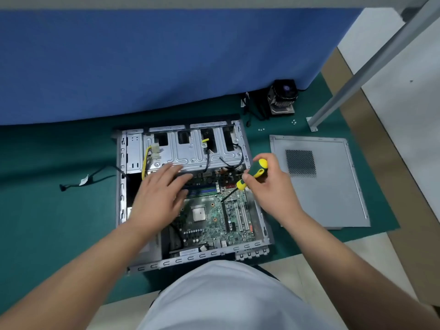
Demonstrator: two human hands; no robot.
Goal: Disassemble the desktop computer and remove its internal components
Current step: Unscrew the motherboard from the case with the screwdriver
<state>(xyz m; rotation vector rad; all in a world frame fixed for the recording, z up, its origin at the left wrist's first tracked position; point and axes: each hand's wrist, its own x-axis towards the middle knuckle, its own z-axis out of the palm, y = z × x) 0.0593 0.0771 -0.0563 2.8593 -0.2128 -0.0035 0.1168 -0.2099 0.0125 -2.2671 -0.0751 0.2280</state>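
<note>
On the far left of the green mat (47,222) I see one loose black cable (81,181) lying apart from the one open computer case (190,196). That case lies on its side at the mat's middle, its silver drive cage (190,148) along the far edge and its green motherboard (214,215) exposed, with a bare square processor socket and blue memory slots. My left hand (159,194) lies flat, fingers straight and released, over the board's far-left part. My right hand (269,184) clenches around one yellow-and-green screwdriver (252,173), its dark shaft angled down to the board. Right of the case, one grey side panel (321,184) lies flat, close to the mat's right edge. Beyond it, one cooler fan (283,96) stands against the blue partition (142,63), a few small screws (262,129) near it.
</note>
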